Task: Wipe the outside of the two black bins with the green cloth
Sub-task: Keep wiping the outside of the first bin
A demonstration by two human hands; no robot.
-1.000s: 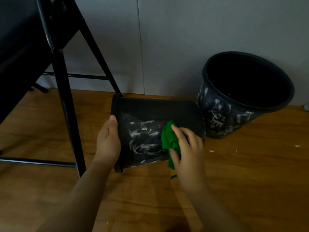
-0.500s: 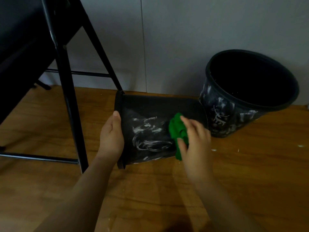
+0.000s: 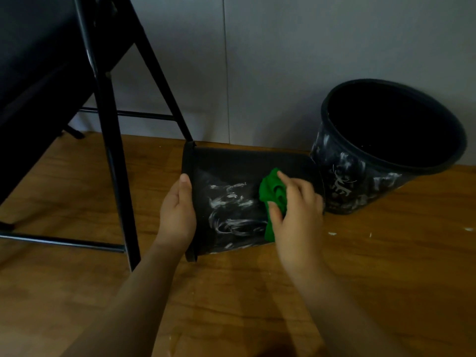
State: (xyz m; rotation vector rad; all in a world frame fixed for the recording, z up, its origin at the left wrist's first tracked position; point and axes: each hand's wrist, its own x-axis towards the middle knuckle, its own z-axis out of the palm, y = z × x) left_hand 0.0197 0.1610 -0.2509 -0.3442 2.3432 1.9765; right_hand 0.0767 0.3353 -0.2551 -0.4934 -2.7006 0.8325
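Note:
A black bin (image 3: 231, 166) lies on its side on the wooden floor, its rim pointing left and white smears across its upper side. My left hand (image 3: 177, 212) grips that rim and steadies the bin. My right hand (image 3: 296, 215) presses a bunched green cloth (image 3: 271, 194) against the bin's wall near its base end. The second black bin (image 3: 360, 176) stands upright to the right against the wall, tilted toward me, with white smears on its outside and a small white cat print.
A black folding chair's legs (image 3: 113, 163) and crossbars stand at the left, close to the lying bin's rim. A grey wall (image 3: 257, 60) runs behind both bins. Small white flecks (image 3: 332, 233) lie on the floor (image 3: 386, 266) to the right.
My right hand with the green cloth has slid right along the lying bin, from its middle toward its base end. The left hand keeps its hold on the rim.

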